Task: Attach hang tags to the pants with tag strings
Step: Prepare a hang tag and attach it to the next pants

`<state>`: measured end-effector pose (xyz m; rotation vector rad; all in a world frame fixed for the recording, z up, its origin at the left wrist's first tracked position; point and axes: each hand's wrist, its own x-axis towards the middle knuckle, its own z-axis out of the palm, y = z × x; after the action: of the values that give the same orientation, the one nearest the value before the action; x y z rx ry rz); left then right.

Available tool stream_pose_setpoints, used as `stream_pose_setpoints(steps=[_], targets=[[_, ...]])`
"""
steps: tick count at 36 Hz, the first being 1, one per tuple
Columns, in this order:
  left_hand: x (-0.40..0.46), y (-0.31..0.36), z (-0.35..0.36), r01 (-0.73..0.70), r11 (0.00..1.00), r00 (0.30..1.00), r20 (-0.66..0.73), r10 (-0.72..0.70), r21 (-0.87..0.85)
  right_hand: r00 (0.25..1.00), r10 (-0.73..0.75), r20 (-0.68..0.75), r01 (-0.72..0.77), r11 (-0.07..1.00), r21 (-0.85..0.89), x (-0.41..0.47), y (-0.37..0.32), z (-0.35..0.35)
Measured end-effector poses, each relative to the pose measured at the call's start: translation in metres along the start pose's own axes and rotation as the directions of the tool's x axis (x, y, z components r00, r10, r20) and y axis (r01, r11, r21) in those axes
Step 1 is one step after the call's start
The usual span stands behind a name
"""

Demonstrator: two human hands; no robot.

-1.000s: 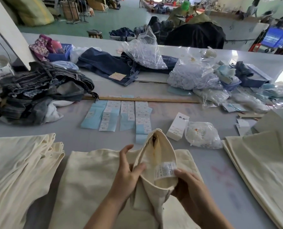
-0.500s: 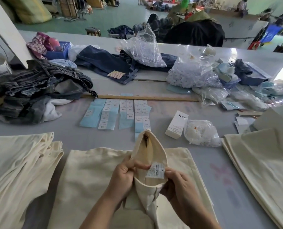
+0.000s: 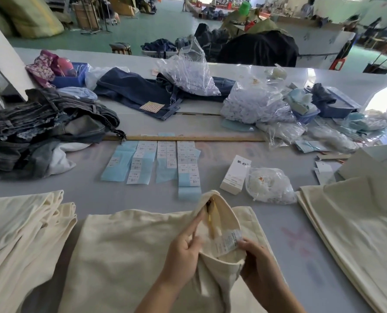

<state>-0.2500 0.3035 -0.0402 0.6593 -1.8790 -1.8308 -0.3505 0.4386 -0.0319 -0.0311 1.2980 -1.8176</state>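
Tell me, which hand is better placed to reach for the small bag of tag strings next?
Probably the right hand: the bag lies on its side of the table, while the left hand grips the cream pants.

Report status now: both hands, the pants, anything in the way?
Left hand and right hand both grip the cream cotton pants waistband, opened up. White printed care label exposed inside. No hang tag on yet. Nothing in the way.
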Motion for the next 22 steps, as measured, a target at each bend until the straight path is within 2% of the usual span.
stream_pose_setpoints(steps=[3,5,7,9,11,13,15,18,20,22], targets=[[0.005,-0.011,0.02,0.04,0.999,0.99,0.133,-0.042,0.024,0.994,0.084,-0.066,-0.079,0.994,0.072,0.012,-0.002,-0.031],[0.008,-0.014,0.032,0.131,0.991,0.951,0.285,-0.118,-0.026,0.988,0.076,-0.132,-0.061,0.992,0.108,0.019,-0.005,-0.056],[0.013,-0.021,0.041,0.163,0.986,0.917,0.367,-0.158,0.019,0.972,0.056,-0.227,-0.037,0.995,0.09,0.026,-0.008,-0.08],[0.02,-0.028,0.045,0.146,0.986,0.918,0.362,-0.163,0.075,0.946,0.067,-0.318,-0.067,0.998,0.012,0.033,-0.01,-0.103],[0.029,-0.04,0.042,0.136,0.976,0.933,0.309,-0.184,0.172,0.918,0.092,-0.386,-0.171,0.97,-0.175,0.041,-0.008,-0.12],[0.04,-0.056,0.034,0.14,0.945,0.94,0.26,-0.221,0.297,0.88,0.075,-0.47,-0.302,0.851,-0.429,0.051,-0.007,-0.134],[0.053,-0.074,0.023,0.123,0.874,0.945,0.213,-0.247,0.47,0.867,-0.077,-0.492,-0.329,0.654,-0.681,0.063,-0.013,-0.134],[0.068,-0.094,0.001,0.122,0.61,0.954,0.078,-0.29,0.783,0.894,-0.308,-0.326,-0.205,0.366,-0.908,0.086,-0.035,-0.102],[0.075,-0.097,-0.009,0.207,0.48,0.94,-0.037,-0.34,0.853,0.917,-0.365,-0.157,-0.075,0.229,-0.971,0.108,-0.05,-0.076],[0.08,-0.096,-0.016,0.281,0.388,0.911,-0.117,-0.396,0.878,0.921,-0.39,-0.015,0.043,0.14,-0.989,0.135,-0.062,-0.053]])
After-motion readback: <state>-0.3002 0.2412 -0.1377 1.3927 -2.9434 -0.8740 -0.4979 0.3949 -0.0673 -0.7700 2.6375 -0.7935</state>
